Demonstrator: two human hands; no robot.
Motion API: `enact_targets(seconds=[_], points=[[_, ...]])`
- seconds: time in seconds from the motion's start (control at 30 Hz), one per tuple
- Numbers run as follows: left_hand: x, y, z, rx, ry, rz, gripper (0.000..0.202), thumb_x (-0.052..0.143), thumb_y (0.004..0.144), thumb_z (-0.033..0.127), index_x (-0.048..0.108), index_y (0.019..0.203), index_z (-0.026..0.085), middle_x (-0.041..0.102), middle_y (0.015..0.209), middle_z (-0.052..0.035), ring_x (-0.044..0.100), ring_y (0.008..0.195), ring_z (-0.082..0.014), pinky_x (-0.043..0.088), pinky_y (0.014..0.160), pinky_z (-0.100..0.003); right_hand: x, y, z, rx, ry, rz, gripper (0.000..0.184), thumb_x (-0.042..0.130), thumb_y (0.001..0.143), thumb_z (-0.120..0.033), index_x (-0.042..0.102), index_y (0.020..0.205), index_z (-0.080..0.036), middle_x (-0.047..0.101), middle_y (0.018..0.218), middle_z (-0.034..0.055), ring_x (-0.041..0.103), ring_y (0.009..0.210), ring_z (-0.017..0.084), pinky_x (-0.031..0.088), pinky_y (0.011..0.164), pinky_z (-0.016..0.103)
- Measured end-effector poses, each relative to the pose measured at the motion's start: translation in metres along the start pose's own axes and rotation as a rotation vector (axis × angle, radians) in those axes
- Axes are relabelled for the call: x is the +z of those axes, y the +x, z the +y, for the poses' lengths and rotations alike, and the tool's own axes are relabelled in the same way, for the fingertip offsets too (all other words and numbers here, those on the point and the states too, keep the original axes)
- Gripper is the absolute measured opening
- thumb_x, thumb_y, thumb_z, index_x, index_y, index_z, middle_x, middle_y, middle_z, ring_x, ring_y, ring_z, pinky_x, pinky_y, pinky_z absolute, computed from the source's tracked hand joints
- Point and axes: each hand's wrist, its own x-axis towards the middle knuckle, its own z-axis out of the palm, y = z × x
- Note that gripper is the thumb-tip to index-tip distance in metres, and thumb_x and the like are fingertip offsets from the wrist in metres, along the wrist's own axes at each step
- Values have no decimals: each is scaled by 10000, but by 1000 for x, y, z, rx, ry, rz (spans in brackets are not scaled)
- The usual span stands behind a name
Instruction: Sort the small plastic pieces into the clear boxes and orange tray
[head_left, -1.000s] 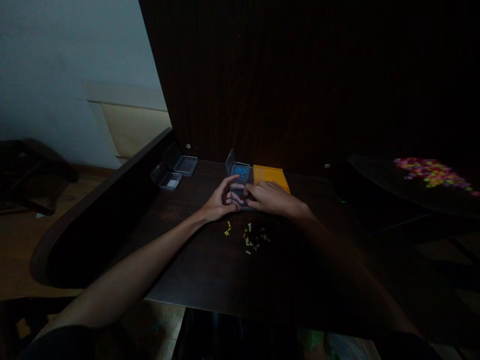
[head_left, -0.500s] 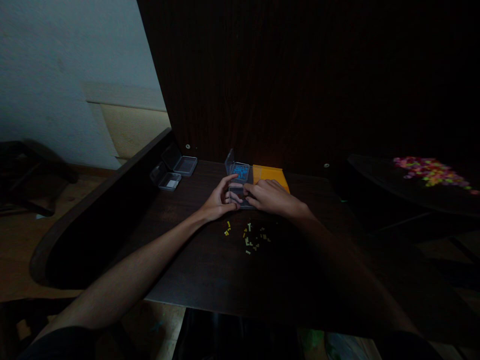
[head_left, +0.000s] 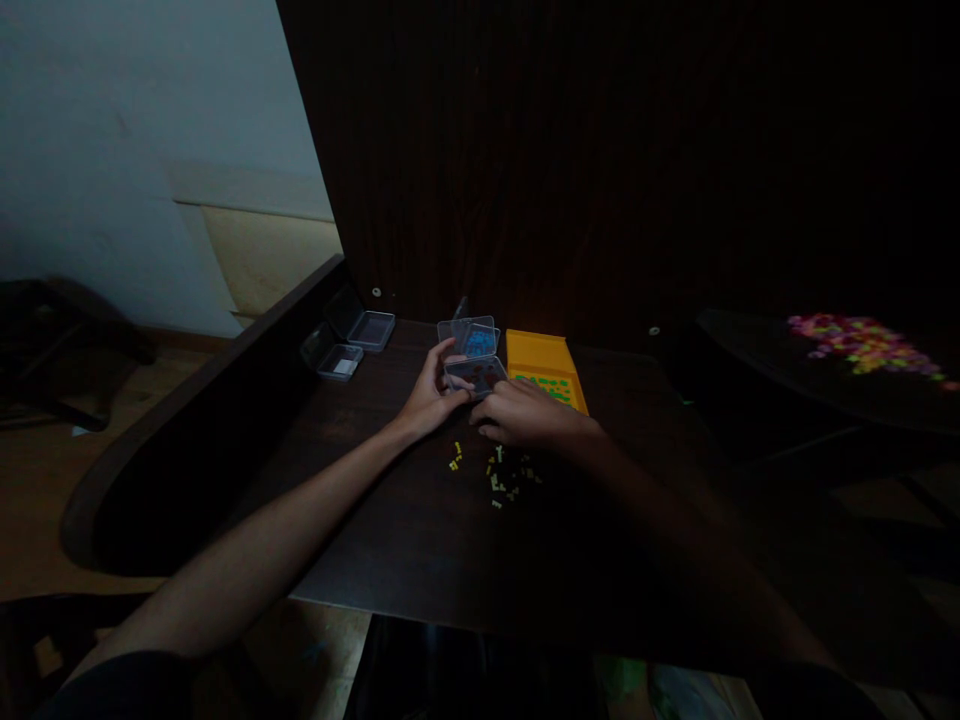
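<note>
My left hand (head_left: 435,393) grips a small clear plastic box (head_left: 480,378) by its left side. The box's lid (head_left: 466,328) is swung up, and small dark reddish pieces lie inside. My right hand (head_left: 517,408) is at the box's front right corner, fingers curled; whether they hold anything is hidden. Behind the raised lid stands another open clear box with blue pieces (head_left: 478,344). Nearer me on the dark table are small yellow pieces (head_left: 456,458) and a scatter of pale pieces (head_left: 498,482).
A yellow case (head_left: 540,352) lies open at the right with green pieces inside. Two open clear boxes, the larger one (head_left: 373,330) behind the smaller (head_left: 341,362), sit at the back left. A raised dark side rail (head_left: 202,400) borders the table's left. Colourful flowers (head_left: 862,342) are at far right.
The lid of the box in my left hand has come open and now stands up. My right hand has moved down toward me, uncovering the yellow case's green pieces.
</note>
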Motion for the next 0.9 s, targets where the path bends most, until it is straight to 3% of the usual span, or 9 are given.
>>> enact_targets(seconds=[0.27, 0.63, 0.9], points=[[0, 0, -1, 0, -9, -5, 854, 730, 598, 128, 362, 1353, 283, 517, 1252, -80, 632, 776, -107, 538, 749, -304, 12, 6, 1, -25, 18, -11, 160, 588, 876, -226, 719, 969, -228, 652, 977, 87, 596, 932, 225, 381, 817, 320], [-1, 0, -2, 8, -10, -10, 854, 740, 603, 132, 363, 1354, 284, 514, 1252, -82, 630, 768, -103, 539, 746, -297, -4, 0, -1, 30, 4, -83, 224, 562, 863, -187, 701, 1035, -225, 658, 995, 89, 608, 946, 223, 411, 797, 299], [0, 0, 1, -7, 9, -17, 864, 726, 609, 124, 344, 1371, 262, 510, 1257, -94, 637, 769, -98, 538, 769, -293, 6, 3, 5, -13, 10, -35, 214, 579, 859, -205, 686, 1043, -230, 654, 1006, 93, 609, 943, 232, 401, 798, 307]])
